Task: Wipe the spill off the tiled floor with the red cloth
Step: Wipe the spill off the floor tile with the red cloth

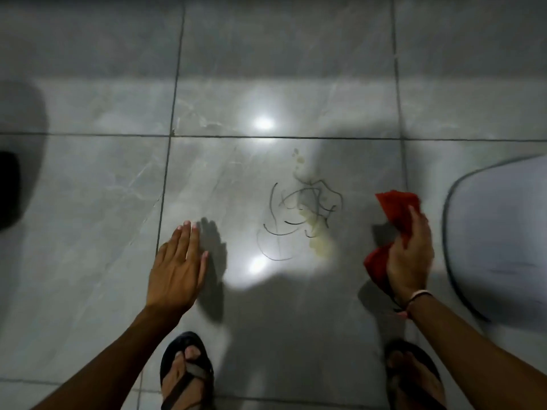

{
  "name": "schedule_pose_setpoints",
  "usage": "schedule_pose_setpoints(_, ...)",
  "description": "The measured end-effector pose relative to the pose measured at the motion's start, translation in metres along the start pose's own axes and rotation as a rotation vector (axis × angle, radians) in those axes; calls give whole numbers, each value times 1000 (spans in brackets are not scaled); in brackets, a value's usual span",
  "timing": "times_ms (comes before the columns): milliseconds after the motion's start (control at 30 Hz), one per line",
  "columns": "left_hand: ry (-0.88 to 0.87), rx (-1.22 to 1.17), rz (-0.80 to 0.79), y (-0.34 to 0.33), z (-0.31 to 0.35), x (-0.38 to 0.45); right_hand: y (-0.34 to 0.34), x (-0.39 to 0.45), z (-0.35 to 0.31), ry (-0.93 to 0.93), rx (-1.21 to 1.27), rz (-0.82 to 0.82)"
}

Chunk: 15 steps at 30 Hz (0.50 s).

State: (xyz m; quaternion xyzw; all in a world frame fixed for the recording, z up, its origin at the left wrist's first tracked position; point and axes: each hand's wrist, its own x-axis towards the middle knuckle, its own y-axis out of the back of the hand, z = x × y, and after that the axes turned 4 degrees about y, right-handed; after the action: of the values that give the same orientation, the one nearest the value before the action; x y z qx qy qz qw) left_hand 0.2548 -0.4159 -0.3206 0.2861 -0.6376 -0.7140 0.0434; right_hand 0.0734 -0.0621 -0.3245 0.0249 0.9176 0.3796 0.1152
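A spill (318, 242) of pale yellowish liquid with dark scribbled lines (302, 211) lies on the grey tiled floor (236, 179), in the middle of the view. My right hand (410, 258) is to the right of it, above the floor, shut on a crumpled red cloth (398, 210) that sticks out above and below the fingers. My left hand (179, 269) hovers flat to the left of the spill, fingers stretched out and holding nothing. Neither hand touches the spill.
A pale rounded object with a dark rim (500, 232) fills the right edge, close to my right hand. A dark shape (9, 187) sits at the left edge. My two feet in dark sandals (186, 371) (414, 374) stand just below the spill.
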Motion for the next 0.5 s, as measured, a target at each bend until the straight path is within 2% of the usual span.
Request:
schedule_pose_setpoints(67,-14,-13,4,-41,-21,8,-37,21,23,29,-106,-93)
schedule_pose_setpoints(167,-67,-58,86,-103,-31,16,-89,61,31,264,-364,-141)
schedule_pose_setpoints(267,-58,-142,248,-138,-36,22,-129,129,1,517,-459,-140)
schedule_pose_setpoints(333,-68,-148,297,-148,-41,25,-155,169,-29,661,-489,-191)
schedule_pose_setpoints(400,-74,-148,299,-147,-41,24,-177,177,-53,760,-526,-249)
schedule_pose_setpoints(500,-87,-141,276,-141,-38,25,-188,132,-72,965,-540,-378)
